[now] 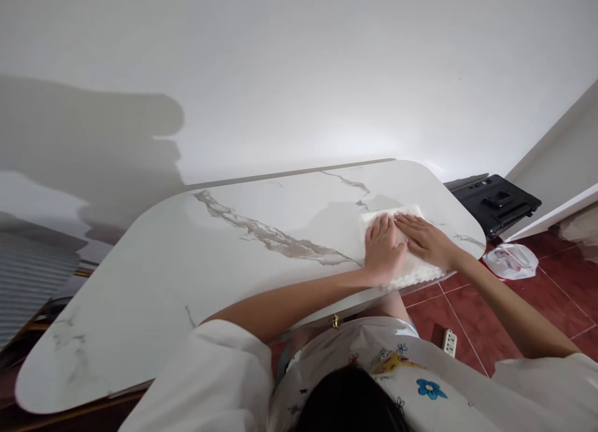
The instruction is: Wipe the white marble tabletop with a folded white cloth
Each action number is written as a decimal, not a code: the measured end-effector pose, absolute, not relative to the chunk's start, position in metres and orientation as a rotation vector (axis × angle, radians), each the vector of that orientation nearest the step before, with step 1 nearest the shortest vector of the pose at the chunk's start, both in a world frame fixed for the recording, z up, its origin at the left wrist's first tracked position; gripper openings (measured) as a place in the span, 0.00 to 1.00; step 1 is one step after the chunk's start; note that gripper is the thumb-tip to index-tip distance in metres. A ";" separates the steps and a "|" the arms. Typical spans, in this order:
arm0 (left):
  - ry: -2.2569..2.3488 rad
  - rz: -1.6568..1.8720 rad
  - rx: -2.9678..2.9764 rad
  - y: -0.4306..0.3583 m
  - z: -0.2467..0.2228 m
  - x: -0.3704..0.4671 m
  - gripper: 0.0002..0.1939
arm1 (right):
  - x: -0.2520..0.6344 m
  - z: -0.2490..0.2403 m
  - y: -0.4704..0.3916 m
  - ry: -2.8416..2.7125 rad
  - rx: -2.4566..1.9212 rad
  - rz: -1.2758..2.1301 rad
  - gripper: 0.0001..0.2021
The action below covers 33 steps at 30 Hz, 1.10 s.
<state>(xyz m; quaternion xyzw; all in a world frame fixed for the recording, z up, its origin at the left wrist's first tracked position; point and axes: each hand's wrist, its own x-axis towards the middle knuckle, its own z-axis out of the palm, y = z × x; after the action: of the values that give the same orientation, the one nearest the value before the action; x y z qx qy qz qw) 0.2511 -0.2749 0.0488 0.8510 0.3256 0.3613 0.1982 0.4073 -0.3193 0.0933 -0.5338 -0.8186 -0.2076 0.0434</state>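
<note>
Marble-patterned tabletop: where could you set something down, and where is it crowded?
On the tabletop, the broad left stretch behind the left forearm is bare up to the white cloth; so is the strip between cloth and wall. Crowded: the right front, under cloth, left hand and right hand.

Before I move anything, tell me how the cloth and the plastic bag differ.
The cloth lies spread on the table; the plastic bag sits crumpled on the floor. The cloth looks soft and opaque, while the bag is thin and partly see-through, with reddish patches. The left hand and right hand press on the cloth; neither touches the bag. Both are whitish.
</note>
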 end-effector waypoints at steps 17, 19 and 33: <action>1.072 1.317 2.497 -0.106 0.097 0.265 0.26 | 0.393 0.143 -0.142 -2.401 -1.807 -0.848 0.27; 1.072 1.330 2.505 -0.088 0.102 0.261 0.26 | 0.389 0.149 -0.124 -2.405 -1.810 -0.860 0.27; 1.205 1.319 2.512 -0.051 0.137 0.312 0.25 | 0.450 0.181 -0.064 -2.389 -1.720 -0.805 0.27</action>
<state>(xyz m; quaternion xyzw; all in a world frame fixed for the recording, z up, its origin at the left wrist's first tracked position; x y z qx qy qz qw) 0.3119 -0.0508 0.1367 0.8146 0.3906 0.4278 0.0297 0.4495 -0.0638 0.1814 -0.5630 -0.7821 -0.2634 0.0449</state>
